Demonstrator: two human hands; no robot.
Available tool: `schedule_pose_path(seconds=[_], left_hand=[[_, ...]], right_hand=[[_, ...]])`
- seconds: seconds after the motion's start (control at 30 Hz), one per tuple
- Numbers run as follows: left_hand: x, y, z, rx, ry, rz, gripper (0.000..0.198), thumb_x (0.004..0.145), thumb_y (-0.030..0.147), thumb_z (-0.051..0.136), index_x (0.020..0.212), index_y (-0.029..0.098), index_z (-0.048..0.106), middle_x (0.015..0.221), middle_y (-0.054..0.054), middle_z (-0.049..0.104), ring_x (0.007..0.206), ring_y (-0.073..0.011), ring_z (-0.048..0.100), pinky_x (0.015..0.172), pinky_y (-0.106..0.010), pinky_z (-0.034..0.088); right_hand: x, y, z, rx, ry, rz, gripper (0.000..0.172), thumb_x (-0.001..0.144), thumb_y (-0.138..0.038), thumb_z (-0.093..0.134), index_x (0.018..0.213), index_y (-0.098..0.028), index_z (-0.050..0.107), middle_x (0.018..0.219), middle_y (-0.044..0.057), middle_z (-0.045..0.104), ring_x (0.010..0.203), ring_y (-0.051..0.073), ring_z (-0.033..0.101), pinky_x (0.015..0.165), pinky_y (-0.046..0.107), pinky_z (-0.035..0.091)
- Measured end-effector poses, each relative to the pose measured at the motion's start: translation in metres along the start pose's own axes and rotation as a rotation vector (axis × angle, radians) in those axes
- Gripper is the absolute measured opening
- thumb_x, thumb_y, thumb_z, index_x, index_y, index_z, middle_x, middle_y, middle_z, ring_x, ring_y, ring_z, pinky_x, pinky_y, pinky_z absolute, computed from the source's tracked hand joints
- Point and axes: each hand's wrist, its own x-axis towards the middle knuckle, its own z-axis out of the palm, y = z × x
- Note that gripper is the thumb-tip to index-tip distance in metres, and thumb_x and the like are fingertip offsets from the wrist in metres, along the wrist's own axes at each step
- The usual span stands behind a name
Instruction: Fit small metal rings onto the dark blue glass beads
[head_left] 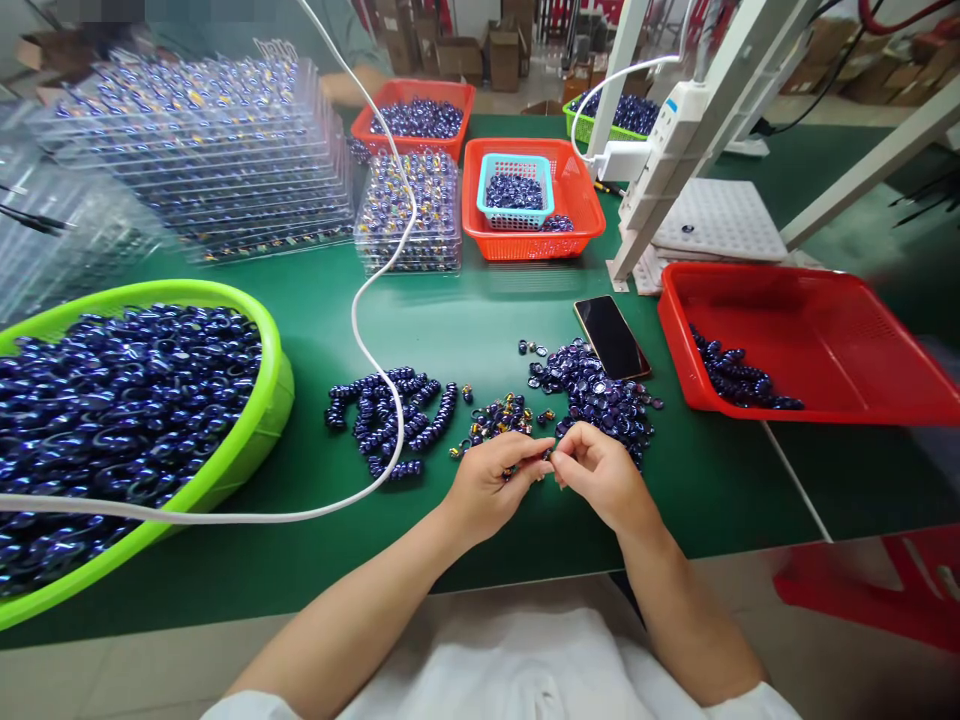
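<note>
My left hand and my right hand meet over the green table, fingers pinched together on a small dark blue part held between them. Just beyond the fingertips lie a small heap of gold-and-blue pieces, a pile of flat blue caps to the right, and rows of stacked blue rings to the left.
A green basin of blue rings sits at left, crossed by a white cable. A phone and a red tray lie at right. Stacked clear trays, red baskets and a white frame stand behind.
</note>
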Motion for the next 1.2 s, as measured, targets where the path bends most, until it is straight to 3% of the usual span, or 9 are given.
schedule_pose_path(seconds=[0.2,0.43,0.57,0.7,0.83,0.9,1.03,1.2], left_hand=[[0.0,0.001,0.002,0.021,-0.002,-0.009,0.02,0.09,0.022,0.063,0.106,0.019,0.074,0.079,-0.006,0.071,0.07,-0.015,0.065,0.064,-0.026,0.053],[0.0,0.002,0.001,-0.034,-0.04,0.008,0.021,0.088,0.018,0.065,0.107,0.016,0.074,0.077,-0.006,0.071,0.068,-0.0142,0.064,0.063,-0.025,0.052],[0.0,0.005,0.003,-0.015,0.005,-0.019,0.021,0.088,0.018,0.065,0.107,0.015,0.074,0.078,-0.006,0.069,0.069,-0.0143,0.063,0.063,-0.025,0.052],[-0.001,0.009,0.004,-0.077,0.03,-0.196,0.02,0.088,0.021,0.064,0.103,0.016,0.075,0.081,-0.008,0.071,0.071,-0.016,0.066,0.062,-0.026,0.055],[0.001,0.009,0.004,-0.359,0.063,-0.503,0.021,0.083,0.027,0.068,0.098,0.014,0.074,0.084,-0.008,0.075,0.069,-0.018,0.071,0.065,-0.03,0.06],[0.004,0.007,0.002,-0.449,0.077,-0.59,0.023,0.08,0.028,0.07,0.096,0.012,0.074,0.079,-0.007,0.075,0.065,-0.0171,0.07,0.065,-0.03,0.061],[0.009,0.006,-0.003,-0.469,0.093,-0.631,0.022,0.076,0.028,0.073,0.09,0.012,0.074,0.068,-0.004,0.072,0.056,-0.0132,0.064,0.056,-0.026,0.056],[0.01,0.008,-0.007,-0.45,0.105,-0.622,0.013,0.072,0.023,0.07,0.08,0.013,0.072,0.06,-0.001,0.065,0.049,-0.009,0.053,0.047,-0.02,0.043]], right_hand=[[0.003,0.004,-0.001,-0.03,0.002,0.011,0.014,0.085,-0.029,0.06,0.076,-0.021,0.053,0.065,-0.002,0.059,0.062,0.014,0.057,0.06,0.027,0.046],[0.003,0.007,-0.005,0.085,-0.084,0.043,0.015,0.085,-0.028,0.06,0.074,-0.02,0.052,0.06,-0.004,0.058,0.056,0.012,0.055,0.055,0.024,0.043],[0.003,0.004,-0.001,-0.035,0.019,-0.005,0.017,0.085,-0.03,0.062,0.074,-0.02,0.053,0.062,-0.004,0.056,0.058,0.012,0.053,0.056,0.025,0.042],[0.001,0.003,0.004,-0.115,0.076,-0.074,0.018,0.088,-0.031,0.06,0.076,-0.021,0.052,0.066,-0.003,0.057,0.063,0.013,0.056,0.061,0.025,0.046],[0.0,0.003,0.003,-0.012,-0.006,-0.09,0.015,0.09,-0.035,0.06,0.087,-0.021,0.057,0.078,0.0,0.063,0.072,0.015,0.063,0.068,0.028,0.053],[-0.001,0.005,0.0,0.031,-0.031,-0.081,0.018,0.089,-0.038,0.061,0.096,-0.021,0.06,0.087,0.002,0.066,0.078,0.017,0.066,0.071,0.03,0.056],[-0.004,0.009,-0.005,0.006,0.006,-0.088,0.023,0.089,-0.04,0.062,0.103,-0.021,0.063,0.096,0.005,0.069,0.086,0.019,0.067,0.078,0.034,0.057],[-0.007,0.008,-0.006,-0.145,0.06,-0.191,0.014,0.091,-0.034,0.061,0.096,-0.023,0.067,0.094,0.004,0.07,0.083,0.019,0.067,0.079,0.034,0.054]])
